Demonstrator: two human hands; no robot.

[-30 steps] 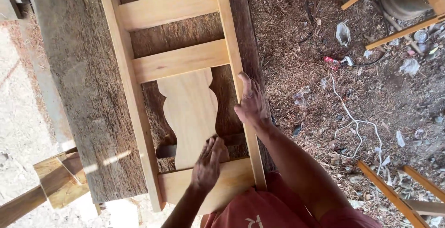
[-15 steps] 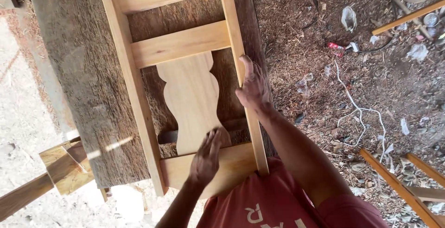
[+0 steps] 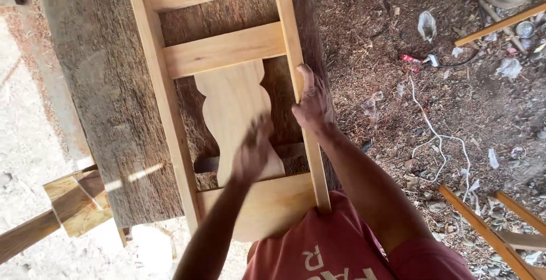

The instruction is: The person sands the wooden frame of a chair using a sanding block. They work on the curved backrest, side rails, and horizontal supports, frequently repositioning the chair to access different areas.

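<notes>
A pale wooden chair-back frame lies on a rough, weathered workbench slab. It has two long side rails, cross rails and a curved vase-shaped splat in the middle. My right hand grips the right side rail, thumb pointing up along it. My left hand is blurred with motion and rests flat on the lower part of the splat, just above the bottom rail.
Light wooden offcuts jut out at the lower left of the bench. To the right the ground is covered in sawdust, litter and a white cord. Thin wooden sticks lie at the lower right.
My left hand has slid up the splat from the bottom rail and is now blurred. My right hand has stayed on the right rail. The view has tilted slightly.
</notes>
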